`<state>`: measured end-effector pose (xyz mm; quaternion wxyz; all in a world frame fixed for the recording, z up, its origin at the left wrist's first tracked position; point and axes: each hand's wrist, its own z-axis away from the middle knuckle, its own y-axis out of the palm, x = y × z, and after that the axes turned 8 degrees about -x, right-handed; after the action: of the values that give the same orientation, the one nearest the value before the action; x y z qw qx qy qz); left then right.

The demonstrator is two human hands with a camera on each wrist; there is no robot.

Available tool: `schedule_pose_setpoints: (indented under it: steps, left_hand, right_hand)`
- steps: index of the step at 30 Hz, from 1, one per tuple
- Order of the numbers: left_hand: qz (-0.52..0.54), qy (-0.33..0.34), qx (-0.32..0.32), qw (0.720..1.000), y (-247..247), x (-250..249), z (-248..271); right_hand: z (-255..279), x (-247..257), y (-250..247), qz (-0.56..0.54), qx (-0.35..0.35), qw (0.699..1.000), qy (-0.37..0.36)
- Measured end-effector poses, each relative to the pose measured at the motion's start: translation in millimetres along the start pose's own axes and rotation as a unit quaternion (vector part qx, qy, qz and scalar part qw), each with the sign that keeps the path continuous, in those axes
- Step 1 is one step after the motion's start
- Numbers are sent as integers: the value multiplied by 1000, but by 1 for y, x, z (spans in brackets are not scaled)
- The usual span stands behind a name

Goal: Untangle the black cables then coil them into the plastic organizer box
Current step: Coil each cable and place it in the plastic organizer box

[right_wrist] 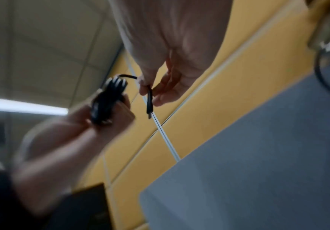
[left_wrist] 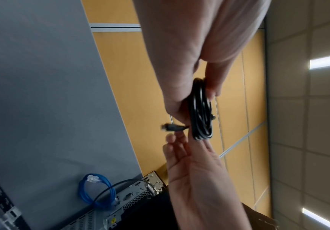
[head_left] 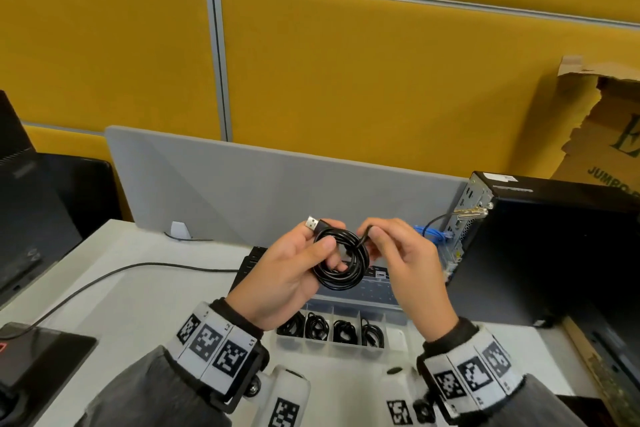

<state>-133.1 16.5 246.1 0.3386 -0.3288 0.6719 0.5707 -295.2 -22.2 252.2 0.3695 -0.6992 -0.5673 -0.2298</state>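
Observation:
A black USB cable (head_left: pixel 343 262) is wound into a small coil, held up in the air above the desk. My left hand (head_left: pixel 294 270) grips the coil, thumb across its front, fingers through the loop; a silver USB plug (head_left: pixel 313 224) sticks up at the left. My right hand (head_left: pixel 391 253) pinches the cable's other end (right_wrist: pixel 149 99) between thumb and fingers, just right of the coil (left_wrist: pixel 201 112). Below my hands sits the clear plastic organizer box (head_left: pixel 394 321), several compartments each holding a coiled black cable (head_left: pixel 344 329).
A black desktop computer (head_left: pixel 540 246) stands at the right with a blue network cable (head_left: pixel 433 232) by its rear panel. A grey divider (head_left: pixel 242 184) runs behind the desk. A thin black wire (head_left: pixel 114 274) crosses the desk at the left. A cardboard box (head_left: pixel 609 121) stands at the far right.

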Motion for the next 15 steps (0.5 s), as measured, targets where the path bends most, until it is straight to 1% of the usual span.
schedule_pose_setpoints:
  steps: [2,5,7,9,11,13,15]
  left_hand:
    - [-13,-4,-25,1000,-2,1,-1]
    - [-37,-12,-40,998,-5,0,-1]
    - [-47,-20,-42,998,-7,-3,-1]
    - [-45,-22,-33,998,-10,-3,-1]
    - [-45,-21,-43,998,-13,-1,-2]
    - [-49,-20,-59,997,-13,1,-3]
    - [-59,-15,-65,996,-13,3,-3]
  right_hand:
    - [2,8,7,-88,0,992,86]
    - [3,13,13,-152,-3,975,163]
    - [5,14,14,-177,5,965,195]
    - [6,14,13,-197,33,953,229]
    - [7,15,13,-215,58,940,258]
    - [7,16,13,-210,61,939,264]
    - [7,19,11,-194,62,946,251]
